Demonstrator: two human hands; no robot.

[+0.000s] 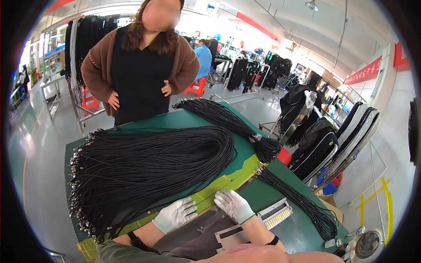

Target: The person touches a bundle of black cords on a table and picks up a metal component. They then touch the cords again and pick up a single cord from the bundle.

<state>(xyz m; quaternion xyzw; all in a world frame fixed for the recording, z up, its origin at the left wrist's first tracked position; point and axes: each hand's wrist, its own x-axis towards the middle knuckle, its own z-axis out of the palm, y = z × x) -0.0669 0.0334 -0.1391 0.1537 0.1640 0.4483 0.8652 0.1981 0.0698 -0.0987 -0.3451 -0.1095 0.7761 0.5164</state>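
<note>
Both my hands wear white gloves and lie flat on the green table (184, 119). My left hand (176, 214) rests with spread fingers at the near edge of a yellow-green strip (228, 179), just below a big fanned pile of black cords (149, 166) with metal ends. My right hand (233, 205) lies palm down beside it, touching the strip, and holds nothing. A thinner cord bundle (298, 199) runs off to the right of my right hand. A second tied cord bundle (228, 120) lies at the table's far side.
A person in a brown cardigan (139, 65) stands at the table's far edge, hands on hips. A white comb-like tool (275, 214) lies by my right wrist. Racks of black bags (333, 144) stand to the right; a small fan (367, 243) sits low right.
</note>
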